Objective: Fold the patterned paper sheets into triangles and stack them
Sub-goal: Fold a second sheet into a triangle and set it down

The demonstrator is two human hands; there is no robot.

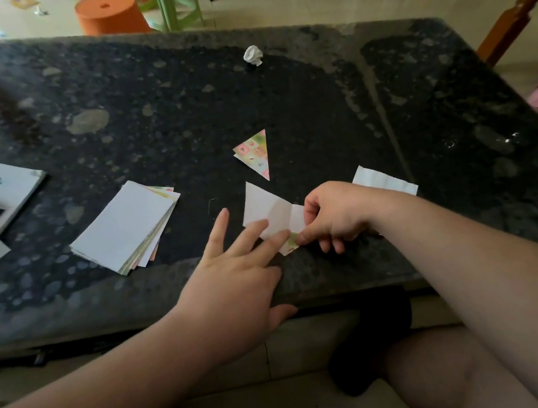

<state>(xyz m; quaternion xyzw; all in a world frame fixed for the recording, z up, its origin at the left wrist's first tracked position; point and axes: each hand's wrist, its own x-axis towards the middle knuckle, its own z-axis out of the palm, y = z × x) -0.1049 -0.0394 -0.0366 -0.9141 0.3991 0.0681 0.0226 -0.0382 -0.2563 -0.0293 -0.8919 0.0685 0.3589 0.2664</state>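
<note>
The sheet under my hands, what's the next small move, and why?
Probably carry the corner your right hand pinches across to the far corner: the sheet lies white side up, only that corner turned, with your left hand pressing it down.
</note>
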